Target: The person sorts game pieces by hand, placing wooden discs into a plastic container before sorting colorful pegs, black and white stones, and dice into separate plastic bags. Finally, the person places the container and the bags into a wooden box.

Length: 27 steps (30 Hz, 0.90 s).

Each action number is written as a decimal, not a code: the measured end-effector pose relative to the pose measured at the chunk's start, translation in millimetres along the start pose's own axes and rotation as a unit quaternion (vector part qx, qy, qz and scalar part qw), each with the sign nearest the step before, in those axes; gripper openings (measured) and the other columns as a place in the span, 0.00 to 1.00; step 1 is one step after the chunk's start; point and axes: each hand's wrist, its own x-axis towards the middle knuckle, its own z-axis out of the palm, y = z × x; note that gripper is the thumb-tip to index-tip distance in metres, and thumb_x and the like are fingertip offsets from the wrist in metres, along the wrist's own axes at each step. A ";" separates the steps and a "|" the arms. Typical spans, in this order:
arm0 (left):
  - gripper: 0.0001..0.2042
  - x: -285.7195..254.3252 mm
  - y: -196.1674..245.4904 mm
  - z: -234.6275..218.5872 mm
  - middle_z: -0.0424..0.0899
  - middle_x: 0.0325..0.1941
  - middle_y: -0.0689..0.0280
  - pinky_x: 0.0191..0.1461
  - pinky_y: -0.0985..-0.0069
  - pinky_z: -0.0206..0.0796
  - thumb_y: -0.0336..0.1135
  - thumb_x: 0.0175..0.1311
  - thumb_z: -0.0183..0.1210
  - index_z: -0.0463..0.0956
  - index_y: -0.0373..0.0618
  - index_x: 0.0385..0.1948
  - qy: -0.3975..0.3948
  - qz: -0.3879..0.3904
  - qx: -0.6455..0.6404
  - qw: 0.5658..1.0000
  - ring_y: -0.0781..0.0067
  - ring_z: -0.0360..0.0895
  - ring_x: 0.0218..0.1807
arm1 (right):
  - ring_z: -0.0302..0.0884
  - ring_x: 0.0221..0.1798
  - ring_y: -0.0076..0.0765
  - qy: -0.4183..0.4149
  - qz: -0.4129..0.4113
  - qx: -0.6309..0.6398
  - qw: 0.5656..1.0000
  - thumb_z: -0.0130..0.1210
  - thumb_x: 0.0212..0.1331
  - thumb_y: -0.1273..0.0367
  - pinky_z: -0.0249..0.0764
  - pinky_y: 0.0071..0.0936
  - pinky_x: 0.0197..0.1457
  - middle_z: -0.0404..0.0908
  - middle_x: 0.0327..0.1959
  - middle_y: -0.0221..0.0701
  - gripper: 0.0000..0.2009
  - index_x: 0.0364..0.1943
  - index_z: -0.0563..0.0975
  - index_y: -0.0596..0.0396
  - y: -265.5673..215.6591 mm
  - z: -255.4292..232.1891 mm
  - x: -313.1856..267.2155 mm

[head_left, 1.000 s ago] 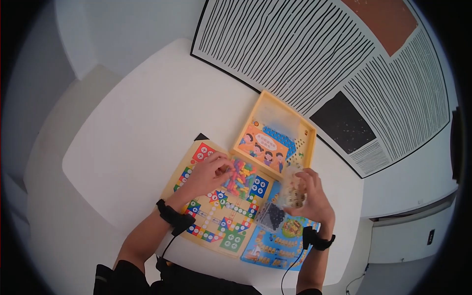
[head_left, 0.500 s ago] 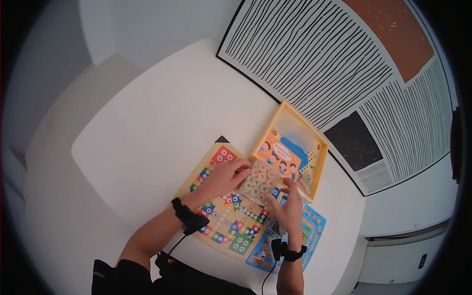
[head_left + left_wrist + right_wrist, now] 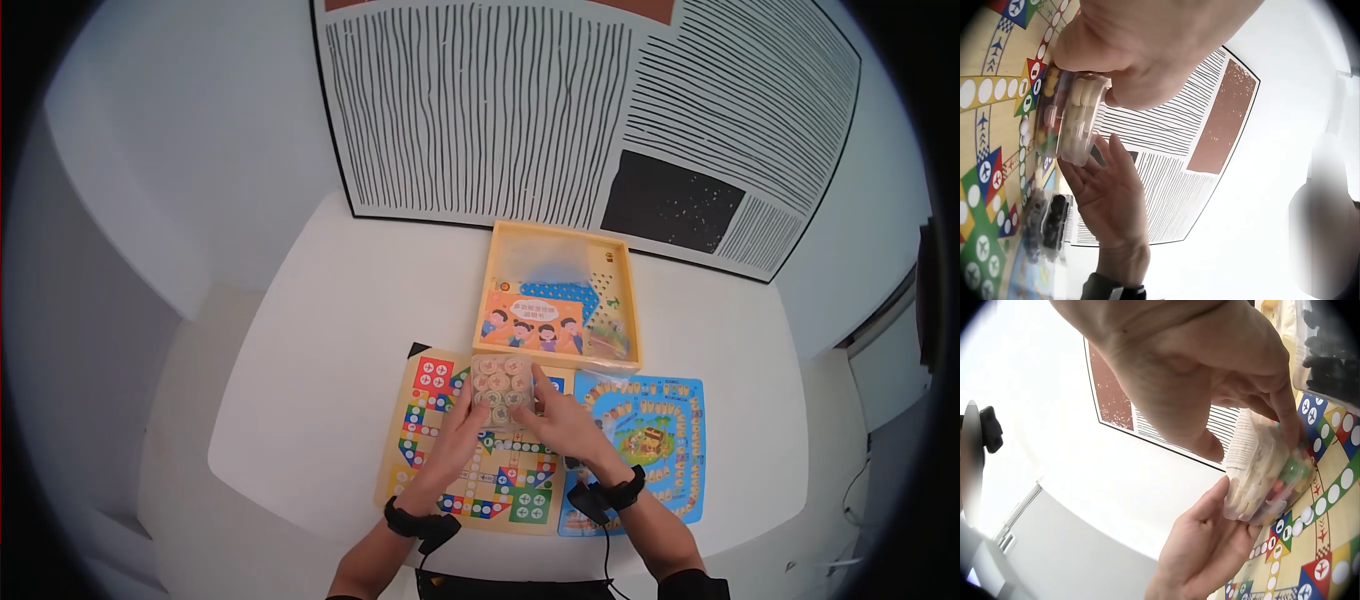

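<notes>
A clear plastic box of round Chinese chess pieces (image 3: 503, 378) sits over the aeroplane chess board (image 3: 544, 478) in the head view. Beneath it, a second clear box with coloured pieces (image 3: 1285, 495) is stacked, as both wrist views show. My left hand (image 3: 456, 442) holds the chess box at its left side, thumb at the near edge. On the opposite side my right hand (image 3: 568, 428) holds it, with fingers along the far right corner and the thumb at the front. The coloured box stands close over the board.
Behind the boards lies a yellow tray (image 3: 632, 300) with an orange booklet (image 3: 540, 322) and a blue perforated piece. A blue game board (image 3: 686, 420) lies at the right. A clear box of black pieces (image 3: 1055, 219) rests near it. A large striped picture (image 3: 470, 110) leans at the back.
The right hand brought the chess-piece box from the right to the left, over the coloured box. Both hands now hold it from either side. The head view has turned and levelled.
</notes>
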 end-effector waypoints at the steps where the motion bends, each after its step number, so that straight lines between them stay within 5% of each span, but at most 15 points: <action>1: 0.31 0.0 8.5 0.5 0.58 0.83 0.59 0.83 0.72 0.46 0.34 0.84 0.46 0.45 0.36 0.82 -0.008 0.000 0.015 1.000 0.70 0.56 0.82 | 0.88 0.44 0.61 0.008 -0.031 0.000 0.999 0.60 0.67 0.52 0.81 0.44 0.48 0.87 0.40 0.57 0.47 0.78 0.51 0.71 1.0 -0.2 -1.0; 7: 0.28 36.6 63.8 12.9 0.63 0.81 0.59 0.82 0.71 0.50 0.34 0.84 0.44 0.50 0.36 0.81 -0.033 0.055 0.093 0.994 0.71 0.60 0.80 | 0.88 0.42 0.61 0.087 -0.110 0.002 0.990 0.59 0.65 0.54 0.81 0.44 0.48 0.86 0.40 0.57 0.47 0.78 0.52 0.72 -11.6 -32.1 23.9; 10: 0.26 91.9 77.2 14.3 0.71 0.76 0.61 0.79 0.70 0.56 0.34 0.84 0.44 0.55 0.36 0.79 -0.118 0.102 0.109 0.982 0.71 0.68 0.74 | 0.88 0.45 0.60 0.128 -0.133 0.029 0.982 0.59 0.63 0.56 0.81 0.44 0.51 0.86 0.44 0.58 0.45 0.77 0.55 0.70 -1.4 -50.9 66.0; 12: 0.25 123.5 77.3 17.6 0.75 0.71 0.62 0.76 0.70 0.60 0.34 0.84 0.45 0.58 0.35 0.77 -0.112 0.034 0.080 0.990 0.73 0.73 0.69 | 0.88 0.47 0.60 0.145 -0.140 0.044 0.978 0.59 0.63 0.56 0.81 0.44 0.53 0.86 0.47 0.59 0.43 0.77 0.57 0.69 -8.7 -68.0 76.8; 14: 0.25 160.9 54.7 5.7 0.76 0.71 0.59 0.76 0.69 0.60 0.33 0.82 0.46 0.58 0.33 0.76 -0.094 0.043 0.192 0.976 0.70 0.74 0.68 | 0.86 0.56 0.47 0.053 -0.030 0.071 0.996 0.58 0.63 0.57 0.78 0.36 0.58 0.85 0.57 0.54 0.46 0.77 0.53 0.75 -22.2 -81.3 81.8; 16: 0.25 169.6 45.9 1.5 0.77 0.70 0.57 0.76 0.68 0.60 0.33 0.81 0.47 0.58 0.31 0.75 -0.072 0.046 0.302 0.950 0.66 0.75 0.68 | 0.86 0.56 0.49 0.050 -0.026 0.062 0.996 0.58 0.63 0.57 0.78 0.37 0.58 0.85 0.56 0.55 0.45 0.77 0.55 0.74 -16.5 -73.9 91.7; 18: 0.26 166.5 40.8 -1.9 0.73 0.72 0.48 0.77 0.65 0.59 0.32 0.77 0.49 0.59 0.32 0.74 -0.046 0.137 0.536 0.831 0.54 0.73 0.70 | 0.86 0.56 0.52 0.042 -0.018 0.058 0.997 0.57 0.62 0.56 0.78 0.39 0.58 0.84 0.56 0.57 0.43 0.76 0.57 0.73 5.1 -54.5 111.5; 19: 0.26 164.9 30.7 -5.4 0.73 0.72 0.48 0.77 0.65 0.59 0.32 0.77 0.49 0.59 0.32 0.74 -0.047 0.136 0.540 0.829 0.54 0.73 0.70 | 0.86 0.56 0.55 0.058 -0.063 0.002 0.996 0.57 0.62 0.56 0.78 0.41 0.58 0.84 0.55 0.59 0.42 0.75 0.60 0.72 21.3 -42.0 127.0; 21: 0.28 162.8 8.2 -13.5 0.65 0.77 0.40 0.82 0.54 0.51 0.32 0.73 0.51 0.60 0.34 0.73 0.033 0.239 0.512 0.824 0.32 0.56 0.80 | 0.85 0.55 0.59 0.074 -0.103 -0.047 0.991 0.57 0.62 0.55 0.79 0.43 0.57 0.84 0.54 0.60 0.41 0.74 0.62 0.71 30.4 -32.4 133.0; 24: 0.27 138.8 23.5 -9.7 0.62 0.78 0.42 0.85 0.52 0.47 0.32 0.73 0.53 0.61 0.36 0.73 0.054 0.251 0.489 0.834 0.32 0.50 0.82 | 0.83 0.54 0.64 0.063 -0.088 -0.036 0.994 0.57 0.63 0.56 0.78 0.48 0.57 0.83 0.53 0.60 0.36 0.72 0.67 0.65 18.2 -33.7 99.9; 27: 0.26 119.0 44.7 -7.2 0.65 0.77 0.46 0.85 0.52 0.47 0.32 0.73 0.55 0.64 0.38 0.72 0.061 0.242 0.470 0.847 0.35 0.51 0.82 | 0.81 0.58 0.60 0.188 -0.195 -0.091 0.958 0.62 0.65 0.56 0.77 0.48 0.60 0.84 0.55 0.50 0.29 0.67 0.74 0.57 20.7 -48.1 37.7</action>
